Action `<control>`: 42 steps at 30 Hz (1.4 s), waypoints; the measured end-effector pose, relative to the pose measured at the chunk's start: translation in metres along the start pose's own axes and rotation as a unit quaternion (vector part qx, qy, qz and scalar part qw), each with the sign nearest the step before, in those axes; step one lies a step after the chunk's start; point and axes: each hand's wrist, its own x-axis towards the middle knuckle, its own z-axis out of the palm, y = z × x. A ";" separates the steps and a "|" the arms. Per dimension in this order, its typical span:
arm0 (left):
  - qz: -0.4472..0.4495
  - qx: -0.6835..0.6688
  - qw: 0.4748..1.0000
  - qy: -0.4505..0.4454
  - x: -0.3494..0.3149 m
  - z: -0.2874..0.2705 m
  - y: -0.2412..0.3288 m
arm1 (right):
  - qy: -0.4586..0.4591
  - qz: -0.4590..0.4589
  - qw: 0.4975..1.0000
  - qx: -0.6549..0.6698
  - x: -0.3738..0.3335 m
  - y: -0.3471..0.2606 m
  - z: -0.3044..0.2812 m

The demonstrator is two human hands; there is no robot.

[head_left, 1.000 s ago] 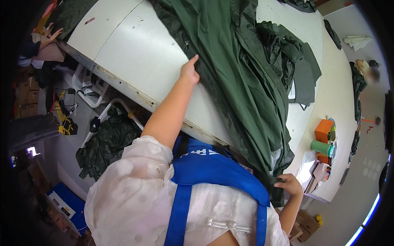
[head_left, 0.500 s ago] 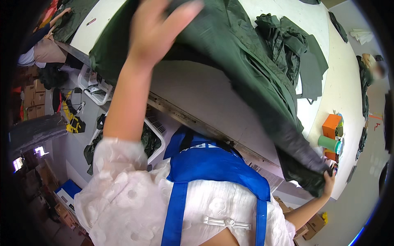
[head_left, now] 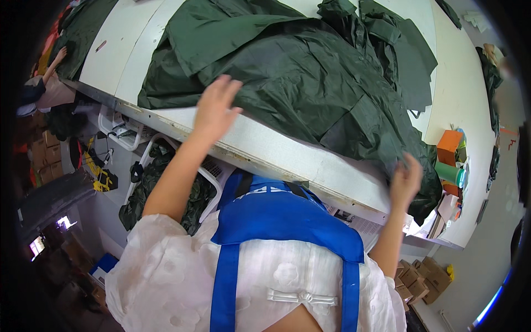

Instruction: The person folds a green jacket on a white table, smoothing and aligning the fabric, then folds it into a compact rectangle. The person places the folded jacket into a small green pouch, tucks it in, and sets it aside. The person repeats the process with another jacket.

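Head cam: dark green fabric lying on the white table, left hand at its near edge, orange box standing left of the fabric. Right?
One error: the orange box stands to the right of the dark green fabric, as the head view shows. The rest holds: fabric on the white table, left hand at its near edge.

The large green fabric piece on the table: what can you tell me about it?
The large green fabric piece is dark, thin-looking and slightly shiny, with many creases. It lies spread but rumpled on the white table, with what looks like a folded-over layer at its far left. The left hand is at its near edge and the blurred right hand near its right end; contact is unclear.
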 end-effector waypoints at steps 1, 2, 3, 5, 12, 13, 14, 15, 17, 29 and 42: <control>-0.093 -0.027 0.995 0.008 -0.006 -0.002 -0.019 | -0.027 -0.099 0.994 -0.024 -0.005 -0.016 0.026; -0.120 0.016 0.992 0.033 -0.010 0.004 -0.045 | -0.075 -0.056 0.996 0.005 -0.010 -0.041 0.045; -0.209 0.069 0.975 -0.010 -0.005 -0.013 -0.044 | -0.122 -0.015 0.992 0.034 -0.011 -0.060 0.061; -0.218 0.017 0.975 0.046 0.005 -0.023 -0.053 | -0.110 -0.053 0.991 -0.057 -0.009 -0.059 0.091; -0.082 -0.014 0.996 -0.025 0.008 0.026 -0.075 | -0.101 -0.055 0.992 -0.042 0.010 -0.072 0.106; -0.071 -0.025 0.997 -0.029 0.011 0.032 -0.081 | -0.103 -0.040 0.993 -0.032 0.016 -0.082 0.111; -0.060 -0.033 0.997 -0.031 0.013 0.033 -0.087 | -0.132 -0.014 0.990 -0.042 0.026 -0.105 0.110; -0.049 -0.033 0.998 -0.016 0.014 0.030 -0.089 | -0.159 0.012 0.986 -0.050 0.036 -0.126 0.110; -0.025 -0.034 0.999 0.015 0.018 0.016 -0.091 | -0.185 0.028 0.978 -0.097 0.051 -0.126 0.121; -0.015 -0.027 0.978 0.205 0.038 -0.037 -0.043 | -0.084 0.355 0.609 0.704 -0.002 -0.110 0.073; -0.327 -0.827 0.430 -0.158 -0.018 0.040 0.138 | -0.031 0.315 0.675 0.667 -0.001 -0.120 0.044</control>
